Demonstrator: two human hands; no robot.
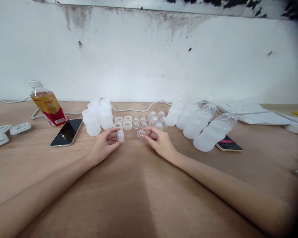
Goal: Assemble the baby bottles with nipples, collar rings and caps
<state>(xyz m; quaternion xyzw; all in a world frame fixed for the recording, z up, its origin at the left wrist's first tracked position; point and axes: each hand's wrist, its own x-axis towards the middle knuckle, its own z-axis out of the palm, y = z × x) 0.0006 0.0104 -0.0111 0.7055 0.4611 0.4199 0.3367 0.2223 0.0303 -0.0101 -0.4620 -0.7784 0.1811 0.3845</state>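
My left hand [106, 142] is closed on a translucent ridged screw ring [120, 136], turned on its side between thumb and fingers. A short gap to the right, my right hand [159, 140] pinches a clear bottle nipple [140, 133] with its round base facing left. Several matching rings [127, 125] lie flat behind my hands. Beside them stand several clear nipples [136, 125] and several clear dome caps [153, 121]. Behind my left hand is a group of frosted open bottles [92, 124]. Bottles with clear caps [205, 138] stand in a slanting row at the right.
A drink bottle [49, 105] and a dark phone [67, 133] are at the left, near several small labelled boxes [21, 128]. Another phone [228, 144] lies behind the capped bottles. A white cable [139, 110] runs along the wall, with white bags [248, 112] at back right.
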